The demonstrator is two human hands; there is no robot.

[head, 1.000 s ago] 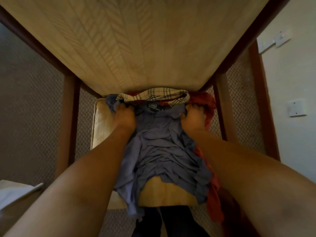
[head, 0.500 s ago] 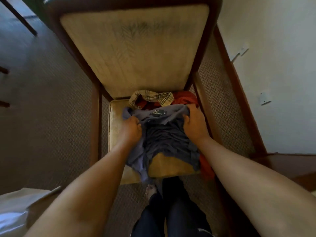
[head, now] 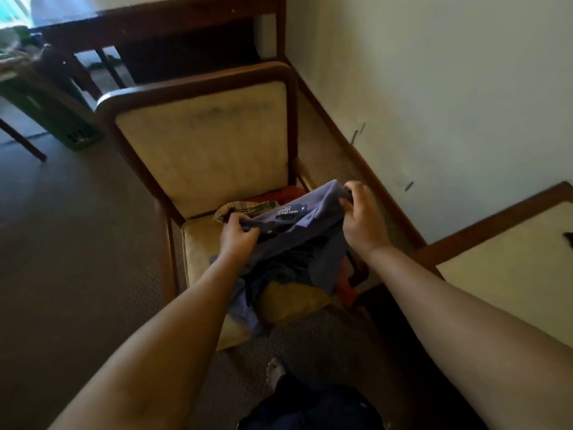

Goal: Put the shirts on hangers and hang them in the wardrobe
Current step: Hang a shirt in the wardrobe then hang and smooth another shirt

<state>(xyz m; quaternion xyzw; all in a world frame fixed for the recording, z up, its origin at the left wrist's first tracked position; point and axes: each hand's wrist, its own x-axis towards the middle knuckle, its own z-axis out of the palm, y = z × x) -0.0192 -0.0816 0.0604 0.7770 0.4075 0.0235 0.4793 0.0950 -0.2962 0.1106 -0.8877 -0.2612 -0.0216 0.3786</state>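
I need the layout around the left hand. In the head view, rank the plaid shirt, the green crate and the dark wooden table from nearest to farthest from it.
1. Plaid shirt: on the chair seat, just behind the left hand.
2. Green crate: on the floor, far left.
3. Dark wooden table: behind the chair, at the top.

Blue shirt now higher off chair.

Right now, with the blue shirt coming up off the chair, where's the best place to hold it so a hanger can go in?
Probably keep hold at the collar ends, from above. The left hand and right hand already pinch the blue shirt there, either side of the neck label. That stretches the neckline open while the body hangs toward the chair seat.
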